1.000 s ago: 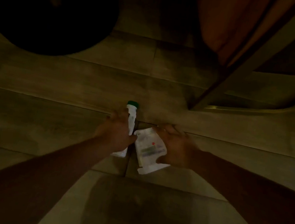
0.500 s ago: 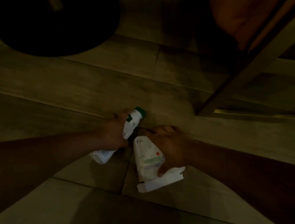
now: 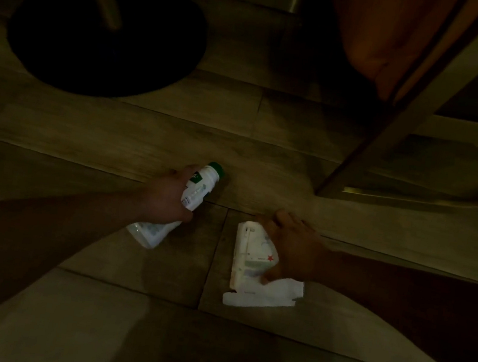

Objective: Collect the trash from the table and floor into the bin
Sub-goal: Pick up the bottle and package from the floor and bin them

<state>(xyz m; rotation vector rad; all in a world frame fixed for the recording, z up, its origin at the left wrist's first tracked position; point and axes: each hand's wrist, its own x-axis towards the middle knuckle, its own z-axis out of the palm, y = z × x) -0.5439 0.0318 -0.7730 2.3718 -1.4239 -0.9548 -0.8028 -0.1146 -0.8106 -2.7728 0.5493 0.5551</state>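
The scene is dim, over a tiled floor. My left hand (image 3: 164, 198) is closed around the middle of a white plastic bottle (image 3: 197, 192) with a green cap, held tilted just above the floor, cap pointing up and to the right. My right hand (image 3: 292, 249) grips a flattened white carton (image 3: 248, 262) with a small red star on it; its open flap hangs at the lower right. The two hands are apart, the bottle left of the carton. No bin is in view.
A round black table base (image 3: 107, 39) with a metal post lies at the upper left. A metal chair leg (image 3: 393, 122) slants down at the right, with an orange cushion (image 3: 380, 41) above it. Wood-look floor tiles (image 3: 114, 139) stretch across the view.
Both hands have lifted and spread apart: the bottle has moved left and tilted, the carton has moved right. One second ago the two items lay close together on the floor.
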